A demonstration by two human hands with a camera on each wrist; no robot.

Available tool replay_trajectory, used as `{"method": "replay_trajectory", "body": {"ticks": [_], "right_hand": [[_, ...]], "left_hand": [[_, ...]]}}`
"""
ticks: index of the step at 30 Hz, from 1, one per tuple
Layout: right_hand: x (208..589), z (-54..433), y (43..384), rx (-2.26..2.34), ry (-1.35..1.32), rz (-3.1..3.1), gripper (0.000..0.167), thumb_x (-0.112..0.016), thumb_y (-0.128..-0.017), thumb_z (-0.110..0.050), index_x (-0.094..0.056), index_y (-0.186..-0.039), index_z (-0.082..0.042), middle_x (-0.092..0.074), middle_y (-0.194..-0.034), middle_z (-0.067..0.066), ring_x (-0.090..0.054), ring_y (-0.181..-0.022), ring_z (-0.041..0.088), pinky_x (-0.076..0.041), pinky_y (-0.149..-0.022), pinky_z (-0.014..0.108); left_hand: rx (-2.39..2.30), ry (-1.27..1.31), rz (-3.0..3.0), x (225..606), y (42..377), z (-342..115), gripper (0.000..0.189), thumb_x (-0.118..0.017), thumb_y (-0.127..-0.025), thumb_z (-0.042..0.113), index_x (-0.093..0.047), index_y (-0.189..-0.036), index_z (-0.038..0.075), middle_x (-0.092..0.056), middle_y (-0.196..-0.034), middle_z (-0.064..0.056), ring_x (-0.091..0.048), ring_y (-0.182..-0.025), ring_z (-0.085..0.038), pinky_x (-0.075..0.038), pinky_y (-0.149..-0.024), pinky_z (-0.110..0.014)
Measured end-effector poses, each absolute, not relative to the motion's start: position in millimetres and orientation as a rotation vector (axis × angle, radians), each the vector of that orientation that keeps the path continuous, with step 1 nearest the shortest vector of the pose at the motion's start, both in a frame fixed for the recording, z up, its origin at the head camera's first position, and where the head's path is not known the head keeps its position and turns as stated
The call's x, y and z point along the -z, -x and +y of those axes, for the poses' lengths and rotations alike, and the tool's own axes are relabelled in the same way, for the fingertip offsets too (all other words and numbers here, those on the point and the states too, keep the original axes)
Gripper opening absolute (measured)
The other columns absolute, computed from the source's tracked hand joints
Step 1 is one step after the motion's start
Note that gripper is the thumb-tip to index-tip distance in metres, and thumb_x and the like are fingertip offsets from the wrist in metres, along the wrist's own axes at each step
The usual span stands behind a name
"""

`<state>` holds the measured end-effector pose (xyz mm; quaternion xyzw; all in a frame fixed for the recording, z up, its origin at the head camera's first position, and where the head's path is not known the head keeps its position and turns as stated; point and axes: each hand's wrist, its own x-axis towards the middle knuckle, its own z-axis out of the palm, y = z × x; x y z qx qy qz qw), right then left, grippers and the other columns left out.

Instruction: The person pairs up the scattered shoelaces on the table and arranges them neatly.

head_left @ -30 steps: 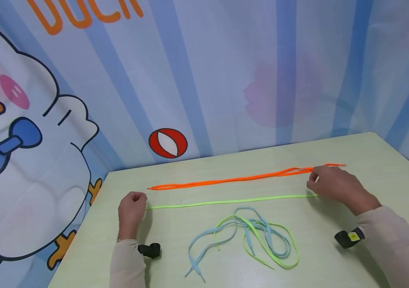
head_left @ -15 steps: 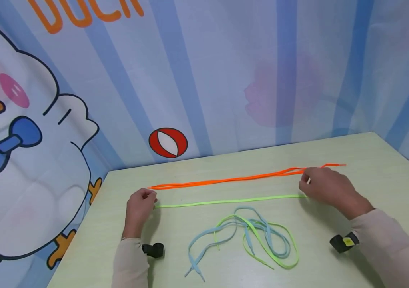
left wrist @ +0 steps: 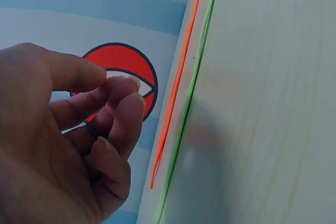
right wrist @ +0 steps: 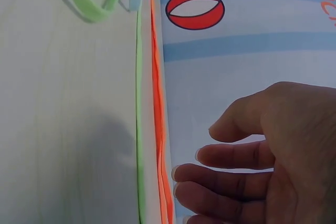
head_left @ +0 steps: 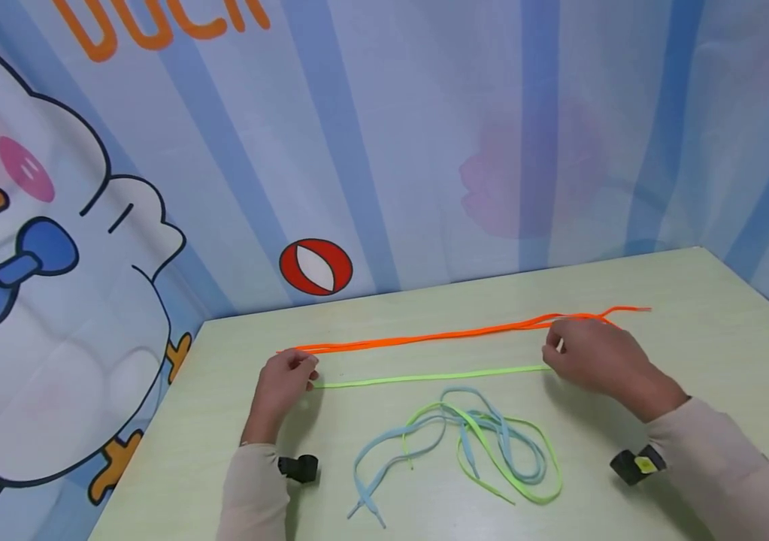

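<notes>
A straight light green shoelace (head_left: 425, 377) lies across the table, with a straight bundle of orange shoelace (head_left: 425, 337) behind it. My left hand (head_left: 281, 382) is over the left end of the green lace, fingers loosely curled. The left wrist view shows its fingers (left wrist: 126, 124) beside both laces with nothing between them. Over the green lace's right part, my right hand (head_left: 594, 359) overlaps the orange bundle too. In the right wrist view its fingers (right wrist: 226, 179) are bent and spread, holding nothing. Both ends of the green lace are hidden by the hands in the head view.
In front of the straight laces lies a loose tangle of a pale blue shoelace (head_left: 365, 494) and another light green shoelace (head_left: 538, 501). A printed duck curtain (head_left: 438, 150) stands along the back edge of the pale table (head_left: 174, 451).
My two hands have moved toward each other, the left going right and the right going left. The laces have stayed in place, and more of the orange bundle's right end shows.
</notes>
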<state>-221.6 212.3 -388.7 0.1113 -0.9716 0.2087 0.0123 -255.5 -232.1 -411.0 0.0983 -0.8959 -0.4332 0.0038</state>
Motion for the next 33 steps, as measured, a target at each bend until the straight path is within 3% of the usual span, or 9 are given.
{"method": "replay_trajectory", "body": {"ticks": [6, 17, 22, 26, 30, 33], "right_hand": [[392.9, 195.9, 215.7, -0.62, -0.36, -3.015, 0.014, -0.056, -0.091, -0.018, -0.068, -0.091, -0.011, -0.056, -0.066, -0.005, -0.049, -0.054, 0.014, -0.039, -0.049, 0.032], [398.8, 160.2, 202.6, -0.617, -0.483, -2.999, 0.009, -0.059, -0.09, -0.017, -0.067, -0.086, -0.014, -0.053, -0.065, -0.007, -0.047, -0.056, 0.013, -0.039, -0.05, 0.031], [402.4, 144.4, 192.9, -0.624, -0.606, -2.993, 0.009, -0.062, -0.089, -0.019, -0.069, -0.092, -0.014, -0.062, -0.083, -0.006, -0.054, -0.07, 0.011, -0.045, -0.057, 0.033], [404.9, 133.5, 184.1, -0.551, -0.67, -3.045, 0.023, -0.07, -0.089, -0.029, -0.072, -0.105, -0.013, -0.065, -0.099, -0.001, -0.06, -0.085, 0.015, -0.05, -0.063, 0.037], [407.7, 125.9, 177.0, -0.526, -0.739, -3.04, 0.034, -0.077, -0.085, -0.037, -0.073, -0.109, -0.012, -0.064, -0.106, 0.002, -0.061, -0.098, 0.022, -0.052, -0.07, 0.04], [410.2, 123.3, 174.2, -0.522, -0.776, -3.019, 0.034, -0.078, -0.084, -0.037, -0.073, -0.107, -0.012, -0.062, -0.104, 0.001, -0.058, -0.097, 0.021, -0.051, -0.07, 0.039]], "left_hand": [[1.403, -0.243, -2.858, 408.5, 253.6, -220.7, 0.027, -0.059, -0.101, 0.025, -0.067, -0.114, 0.003, -0.068, -0.094, -0.009, -0.064, -0.082, -0.022, -0.051, -0.082, -0.04], [1.313, -0.066, -2.997, 412.9, 251.5, -199.0, 0.023, -0.06, -0.101, 0.029, -0.069, -0.109, 0.009, -0.066, -0.089, -0.004, -0.062, -0.079, -0.021, -0.05, -0.075, -0.036], [1.334, 0.093, -3.054, 410.5, 246.3, -192.6, 0.022, -0.059, -0.101, 0.026, -0.069, -0.111, 0.009, -0.066, -0.091, -0.003, -0.063, -0.08, -0.021, -0.051, -0.077, -0.037], [1.318, 0.164, -3.094, 409.1, 243.8, -186.3, 0.022, -0.058, -0.101, 0.027, -0.069, -0.111, 0.01, -0.066, -0.092, -0.003, -0.062, -0.081, -0.022, -0.05, -0.077, -0.037], [1.282, 0.254, -3.136, 409.5, 243.2, -180.7, 0.021, -0.059, -0.101, 0.027, -0.069, -0.11, 0.011, -0.066, -0.091, -0.002, -0.062, -0.08, -0.021, -0.049, -0.075, -0.036], [1.277, 0.297, -3.15, 409.6, 243.1, -178.4, 0.02, -0.059, -0.102, 0.026, -0.069, -0.11, 0.011, -0.066, -0.091, -0.002, -0.063, -0.079, -0.02, -0.05, -0.075, -0.036]]}}
